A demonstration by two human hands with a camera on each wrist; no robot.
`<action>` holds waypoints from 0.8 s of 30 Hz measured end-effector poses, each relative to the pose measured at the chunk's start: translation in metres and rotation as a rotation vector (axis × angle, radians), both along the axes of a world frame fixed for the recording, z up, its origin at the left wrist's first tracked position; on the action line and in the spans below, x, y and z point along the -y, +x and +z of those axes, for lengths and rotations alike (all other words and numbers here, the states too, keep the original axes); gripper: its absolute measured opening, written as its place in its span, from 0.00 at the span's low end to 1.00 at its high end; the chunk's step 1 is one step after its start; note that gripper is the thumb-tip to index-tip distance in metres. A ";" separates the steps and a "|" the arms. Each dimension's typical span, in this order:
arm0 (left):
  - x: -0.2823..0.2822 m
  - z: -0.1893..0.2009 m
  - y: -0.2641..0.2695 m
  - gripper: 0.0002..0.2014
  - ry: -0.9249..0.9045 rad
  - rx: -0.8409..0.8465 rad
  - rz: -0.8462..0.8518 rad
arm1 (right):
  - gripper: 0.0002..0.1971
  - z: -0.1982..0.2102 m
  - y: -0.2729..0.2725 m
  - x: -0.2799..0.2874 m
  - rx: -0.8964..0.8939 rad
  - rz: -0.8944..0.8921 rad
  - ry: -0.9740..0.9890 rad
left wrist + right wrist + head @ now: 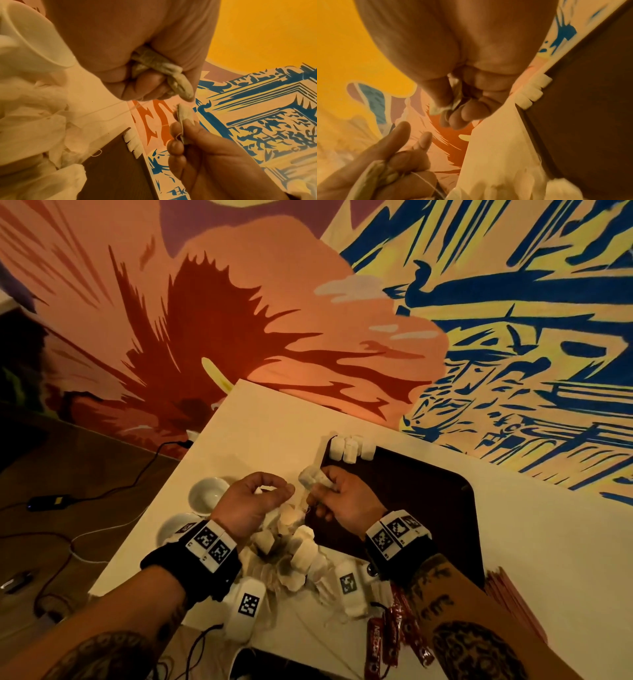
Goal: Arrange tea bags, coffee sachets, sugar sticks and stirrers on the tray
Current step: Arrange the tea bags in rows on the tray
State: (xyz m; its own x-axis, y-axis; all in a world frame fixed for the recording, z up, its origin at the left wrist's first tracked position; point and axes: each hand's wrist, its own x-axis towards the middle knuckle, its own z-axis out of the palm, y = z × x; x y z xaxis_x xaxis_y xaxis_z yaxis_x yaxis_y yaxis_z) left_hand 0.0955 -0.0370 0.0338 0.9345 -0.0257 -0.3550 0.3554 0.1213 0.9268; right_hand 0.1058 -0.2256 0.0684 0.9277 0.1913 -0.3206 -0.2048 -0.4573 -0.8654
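Observation:
Over the white table, my left hand [270, 491] grips a crumpled tea bag [159, 70] in its curled fingers. My right hand [322, 491] pinches another tea bag [311, 477] between thumb and fingers, just left of the dark brown tray [428, 508]. A thin thread [109, 108] runs from the left hand toward the loose pile of tea bags [294, 553] below both hands. Three tea bags [349, 448] stand in a row at the tray's far left corner. Red coffee sachets [387, 638] lie by my right forearm.
Two white cups [209, 494] sit left of my left hand. A stack of red sticks [513, 604] lies at the table's right near edge. Cables and a small device [48, 503] lie on the floor to the left. A painted wall [308, 302] stands behind the table.

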 end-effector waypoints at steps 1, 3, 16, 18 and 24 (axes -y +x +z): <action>0.002 0.002 0.001 0.25 0.009 0.007 -0.010 | 0.04 0.004 0.000 0.005 0.035 0.074 -0.095; 0.005 0.004 0.003 0.22 0.070 0.040 -0.071 | 0.07 0.012 0.002 0.011 0.080 0.209 -0.272; 0.044 0.003 0.005 0.03 0.295 0.040 -0.142 | 0.04 0.006 0.004 0.037 0.241 -0.082 -0.158; 0.048 -0.001 0.008 0.03 0.317 0.022 -0.189 | 0.04 0.001 0.005 0.039 0.277 -0.091 -0.183; 0.059 -0.007 0.022 0.02 0.280 -0.075 -0.086 | 0.03 -0.023 0.036 0.077 0.138 -0.127 -0.338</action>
